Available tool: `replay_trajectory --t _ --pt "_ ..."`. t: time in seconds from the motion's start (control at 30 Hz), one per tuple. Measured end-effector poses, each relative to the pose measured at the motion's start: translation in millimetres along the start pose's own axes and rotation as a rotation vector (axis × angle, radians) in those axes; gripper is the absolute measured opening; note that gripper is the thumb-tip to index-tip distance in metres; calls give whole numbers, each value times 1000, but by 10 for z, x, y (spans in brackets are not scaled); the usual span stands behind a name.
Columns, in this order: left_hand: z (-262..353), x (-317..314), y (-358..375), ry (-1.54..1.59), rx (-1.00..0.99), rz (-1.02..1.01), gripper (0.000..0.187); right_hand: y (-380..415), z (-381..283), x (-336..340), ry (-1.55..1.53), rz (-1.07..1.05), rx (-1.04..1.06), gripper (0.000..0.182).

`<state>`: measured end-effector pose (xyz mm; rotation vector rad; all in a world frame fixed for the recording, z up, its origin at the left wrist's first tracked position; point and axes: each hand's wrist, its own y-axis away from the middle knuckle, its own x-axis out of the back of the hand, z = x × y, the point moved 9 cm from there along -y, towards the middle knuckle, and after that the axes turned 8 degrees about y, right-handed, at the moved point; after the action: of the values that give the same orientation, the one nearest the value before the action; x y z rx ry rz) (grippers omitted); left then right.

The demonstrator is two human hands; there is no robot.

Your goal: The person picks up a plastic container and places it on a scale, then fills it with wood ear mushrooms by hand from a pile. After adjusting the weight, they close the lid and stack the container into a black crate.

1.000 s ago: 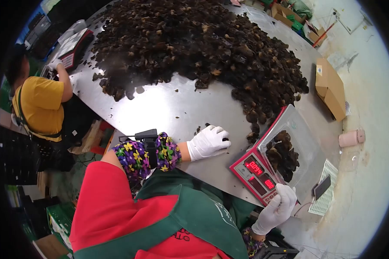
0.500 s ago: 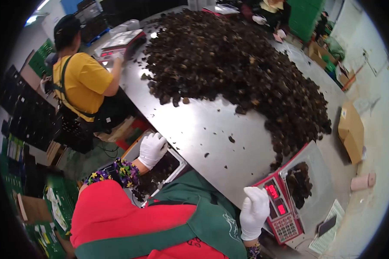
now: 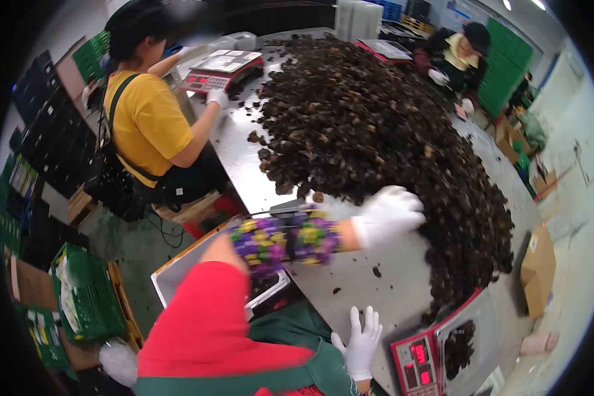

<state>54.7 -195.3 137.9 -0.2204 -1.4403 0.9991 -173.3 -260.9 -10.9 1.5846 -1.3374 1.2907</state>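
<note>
My left hand (image 3: pixel 391 216), in a white glove, reaches over the metal table (image 3: pixel 402 290) to the near edge of a large heap of dark brown, lumpy pieces (image 3: pixel 376 125). Motion smears its fingers. Lower down, my right hand (image 3: pixel 361 342), also white-gloved, is open with fingers spread, just left of a red digital scale (image 3: pixel 412 363). Red digits glow on that scale. A small clump of the dark pieces (image 3: pixel 460 348) lies on its clear-covered pan. Beneath my left arm stands a white-rimmed bin (image 3: pixel 168 280) with dark pieces inside, partly hidden by my sleeve.
A person in a yellow shirt (image 3: pixel 148 122) works at another red scale (image 3: pixel 221 69) on the left. Across the heap, a second person (image 3: pixel 459 56) stands near a third scale (image 3: pixel 384 49). Cardboard (image 3: pixel 538 270) leans at the right; a green crate (image 3: pixel 89 290) is lower left.
My left hand has swung from over the bin across the table to the heap's edge. My right hand has moved left from the scale, fingers now spread. The view has shifted.
</note>
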Motion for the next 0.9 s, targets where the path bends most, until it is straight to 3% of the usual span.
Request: replay_trajectory --t 0.07,0.1,0.17,0.23,0.27,0.3,0.37,0.4,0.53,0.63,0.8,0.9 --pt "-35 -237 -518 14 37 60 11 -4 96 -123 88 -30 -42 91" --pt "-197 -592 -778 64 171 -88 22 2 141 -195 99 -35 -12 91" --pt "-345 -1007 -1085 183 177 36 39 34 265 -338 228 -21 23 94" --pt "-459 -1330 -1234 160 202 62 64 37 267 -360 307 8 39 89" --pt "-587 -1584 -1271 180 249 27 76 10 172 -250 313 -15 45 69" --pt "-665 -1658 -1230 187 253 30 76 -15 140 -204 317 -38 44 55" --pt "-852 -1946 -1077 285 394 -104 79 24 283 -332 320 -127 24 59" --pt "-874 -2079 -1008 237 371 -214 81 36 282 -332 339 -144 53 58" --pt "-756 -2124 -1015 199 323 -187 46 42 233 -225 259 -105 120 55" --pt "-689 -2251 -1008 145 340 -217 43 36 233 -201 261 -36 112 52" --pt "-367 -2193 -714 91 281 45 7 50 261 -254 343 25 123 46" --pt "-194 -2148 -578 90 203 56 10 34 236 -255 431 14 142 43"
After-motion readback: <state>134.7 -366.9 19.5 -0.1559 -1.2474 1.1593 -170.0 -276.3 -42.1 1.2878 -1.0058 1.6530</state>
